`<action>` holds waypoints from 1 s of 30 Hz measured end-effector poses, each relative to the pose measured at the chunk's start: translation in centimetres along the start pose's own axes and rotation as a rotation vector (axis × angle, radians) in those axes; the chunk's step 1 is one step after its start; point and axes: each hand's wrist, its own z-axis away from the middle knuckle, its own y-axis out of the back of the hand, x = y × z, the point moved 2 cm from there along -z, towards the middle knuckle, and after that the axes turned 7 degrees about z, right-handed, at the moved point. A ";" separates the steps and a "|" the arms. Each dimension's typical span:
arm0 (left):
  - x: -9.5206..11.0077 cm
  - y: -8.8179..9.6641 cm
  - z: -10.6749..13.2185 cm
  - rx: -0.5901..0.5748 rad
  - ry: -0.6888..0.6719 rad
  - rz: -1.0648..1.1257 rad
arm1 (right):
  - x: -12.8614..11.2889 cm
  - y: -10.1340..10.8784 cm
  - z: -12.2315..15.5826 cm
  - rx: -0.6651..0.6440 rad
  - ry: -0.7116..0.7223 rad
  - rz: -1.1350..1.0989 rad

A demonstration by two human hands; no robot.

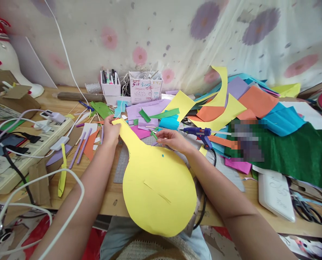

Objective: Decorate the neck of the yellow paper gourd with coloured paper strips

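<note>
Yellow flat paddle-shaped sheet (pixel 161 191), head view: round body over the wooden table's (pixel 112 198) front edge, neck toward back. Left hand (pixel 112 131) closed on neck's tip. Right hand (pixel 173 140), fingertips pinched on small green strip (pixel 153 135), near sheet's back rim. Blue glue gun (pixel 198 133) just beside it, to the right.

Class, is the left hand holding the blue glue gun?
No, the left hand holds the yellow cutout by its narrow end.

Single head-worn view, looking forward and down from close above the wooden table (pixel 114 196); a flowered backdrop (pixel 166 32) fills the upper frame.
</note>
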 end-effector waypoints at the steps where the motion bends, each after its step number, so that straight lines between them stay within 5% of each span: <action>1: -0.2 -0.5 0.4 0.016 0.042 0.052 | -0.3 0.2 -0.1 0.020 0.026 0.030; 9: 0.0 -4.2 3.2 -0.266 -0.130 0.144 | -4.1 -0.1 -2.4 0.035 0.217 0.419; 16: 1.7 -2.9 3.7 -0.219 -0.432 -0.190 | -3.5 -0.8 -3.5 0.067 0.194 0.531; 19: 1.5 -2.7 3.1 -0.252 -0.278 -0.167 | -3.5 -1.1 -3.9 0.026 0.264 0.567; 24: 1.0 -3.0 3.2 -0.092 0.233 0.085 | -3.2 -1.5 -5.3 -0.035 0.338 0.604; 30: 2.2 -3.8 4.6 -0.228 0.348 0.262 | -2.7 -1.2 -6.0 -0.031 0.353 0.628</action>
